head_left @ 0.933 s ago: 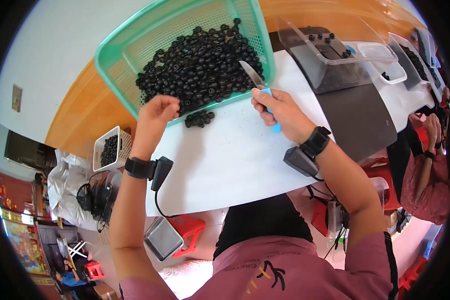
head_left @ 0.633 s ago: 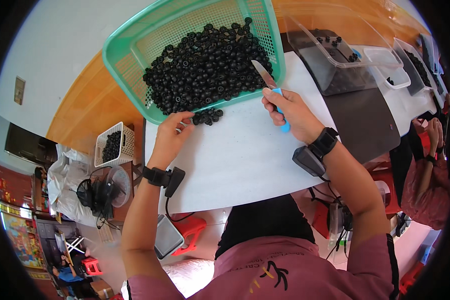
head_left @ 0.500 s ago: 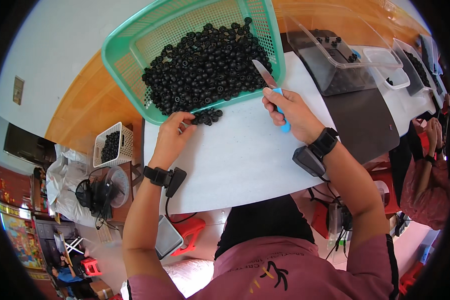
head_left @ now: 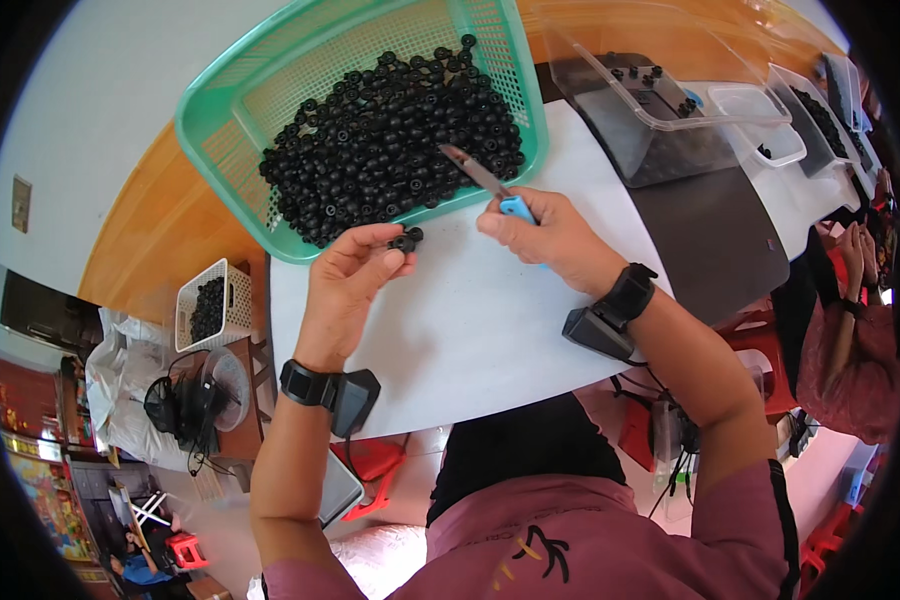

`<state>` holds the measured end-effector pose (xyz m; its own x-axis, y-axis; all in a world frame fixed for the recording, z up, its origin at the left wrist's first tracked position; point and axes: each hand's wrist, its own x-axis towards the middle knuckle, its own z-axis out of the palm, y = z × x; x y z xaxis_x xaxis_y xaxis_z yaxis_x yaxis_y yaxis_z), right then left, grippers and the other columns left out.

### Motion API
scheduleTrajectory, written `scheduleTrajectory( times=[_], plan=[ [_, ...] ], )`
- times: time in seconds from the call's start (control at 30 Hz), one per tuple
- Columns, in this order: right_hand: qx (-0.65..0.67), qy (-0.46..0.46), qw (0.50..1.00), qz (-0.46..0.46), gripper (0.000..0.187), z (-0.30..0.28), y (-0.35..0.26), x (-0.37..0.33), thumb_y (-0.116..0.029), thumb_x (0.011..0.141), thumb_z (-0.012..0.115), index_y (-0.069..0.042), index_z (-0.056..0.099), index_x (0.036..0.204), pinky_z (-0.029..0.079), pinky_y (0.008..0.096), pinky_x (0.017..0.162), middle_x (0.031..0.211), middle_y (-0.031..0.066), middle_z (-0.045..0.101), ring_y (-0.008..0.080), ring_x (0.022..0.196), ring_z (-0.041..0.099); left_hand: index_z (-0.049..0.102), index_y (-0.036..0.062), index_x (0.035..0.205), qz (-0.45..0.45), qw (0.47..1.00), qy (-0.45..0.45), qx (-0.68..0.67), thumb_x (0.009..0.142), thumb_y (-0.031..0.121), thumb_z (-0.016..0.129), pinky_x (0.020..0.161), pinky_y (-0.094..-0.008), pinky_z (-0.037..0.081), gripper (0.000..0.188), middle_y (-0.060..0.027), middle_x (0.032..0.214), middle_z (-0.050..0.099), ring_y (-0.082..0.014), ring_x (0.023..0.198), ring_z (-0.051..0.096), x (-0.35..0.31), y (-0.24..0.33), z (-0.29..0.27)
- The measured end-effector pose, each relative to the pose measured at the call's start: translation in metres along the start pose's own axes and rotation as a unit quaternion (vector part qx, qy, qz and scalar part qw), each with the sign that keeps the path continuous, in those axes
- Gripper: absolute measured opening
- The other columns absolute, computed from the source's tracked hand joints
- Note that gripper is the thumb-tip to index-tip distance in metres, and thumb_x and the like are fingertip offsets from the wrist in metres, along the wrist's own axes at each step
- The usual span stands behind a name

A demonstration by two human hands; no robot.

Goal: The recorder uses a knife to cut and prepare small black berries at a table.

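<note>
My left hand [head_left: 350, 280], in front of the green basket's near rim, pinches a few joined small round black parts [head_left: 407, 240] between thumb and fingers. In my right hand [head_left: 560, 240] is a small knife [head_left: 487, 177] with a blue handle, its blade pointing up and left over the basket's near right corner. The knife and the pinched parts are apart. A large heap of the same black parts [head_left: 395, 140] fills much of the green plastic basket [head_left: 541, 110]. How exactly the pinched parts join is too small to tell.
Beneath my hands is a white table surface [head_left: 470, 330]. A clear plastic bin [head_left: 660, 120] and a dark mat [head_left: 715, 245] lie to the right, with white tubs beyond. A small white basket [head_left: 238, 305] of black parts stands left. Another person's hands [head_left: 855, 255] show far right.
My left hand has lifted black parts off the table by the basket rim. My right hand has brought the knife leftward, its blade now tilted more to the left.
</note>
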<state>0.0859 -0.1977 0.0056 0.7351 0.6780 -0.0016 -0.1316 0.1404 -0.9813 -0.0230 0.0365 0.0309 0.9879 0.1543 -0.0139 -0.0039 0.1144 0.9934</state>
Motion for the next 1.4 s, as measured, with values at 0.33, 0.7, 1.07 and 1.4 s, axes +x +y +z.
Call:
scheduleTrajectory(
  times=[0.33, 0.7, 1.07, 1.4],
  plan=[
    [0.068, -0.020, 0.997, -0.017, 0.025, -0.003, -0.009, -0.002, -0.030, 0.087, 0.073, -0.008, 0.063, 0.093, 0.031, 0.0188, 0.052, 0.077, -0.0041, 0.059, 0.0020, 0.062, 0.042, 0.060, 0.0023, 0.118, -0.040, 0.973, -0.070, -0.214, 0.095, 0.005, 0.057, 0.085, -0.0290, 0.053, 0.024, -0.0073, 0.105, 0.064, -0.0162, 0.094, 0.062, 0.020, -0.020, 0.065],
    [0.102, -0.013, 0.995, -0.002, 0.021, -0.003, -0.010, 0.000, -0.024, 0.089, 0.071, -0.006, 0.064, 0.096, 0.030, 0.0192, 0.052, 0.076, -0.0036, 0.057, 0.0023, 0.060, 0.041, 0.061, 0.0030, 0.118, -0.026, 0.971, -0.106, -0.214, 0.095, 0.007, 0.057, 0.081, -0.0287, 0.051, 0.023, -0.0067, 0.104, 0.063, -0.0158, 0.090, 0.059, 0.028, -0.039, 0.060],
    [-0.062, 0.034, 0.996, -0.052, 0.020, 0.003, -0.004, 0.002, -0.024, 0.092, 0.065, -0.005, 0.065, 0.096, 0.033, 0.0203, 0.055, 0.076, -0.0038, 0.055, 0.0034, 0.063, 0.043, 0.061, 0.0000, 0.112, 0.004, 0.996, -0.056, -0.072, 0.092, 0.006, 0.062, 0.079, -0.0295, 0.050, 0.021, -0.0068, 0.095, 0.066, -0.0157, 0.083, 0.062, 0.026, -0.036, 0.057],
    [-0.317, 0.006, 0.915, -0.251, 0.024, -0.006, -0.010, -0.003, -0.023, 0.091, 0.065, 0.000, 0.065, 0.096, 0.041, 0.0277, 0.058, 0.076, 0.0065, 0.059, 0.0147, 0.065, 0.052, 0.059, 0.0005, 0.113, 0.032, 0.983, -0.084, -0.161, 0.091, 0.010, 0.066, 0.078, -0.0312, 0.051, 0.025, -0.0101, 0.099, 0.067, -0.0167, 0.084, 0.063, 0.026, -0.034, 0.047]
  ],
)
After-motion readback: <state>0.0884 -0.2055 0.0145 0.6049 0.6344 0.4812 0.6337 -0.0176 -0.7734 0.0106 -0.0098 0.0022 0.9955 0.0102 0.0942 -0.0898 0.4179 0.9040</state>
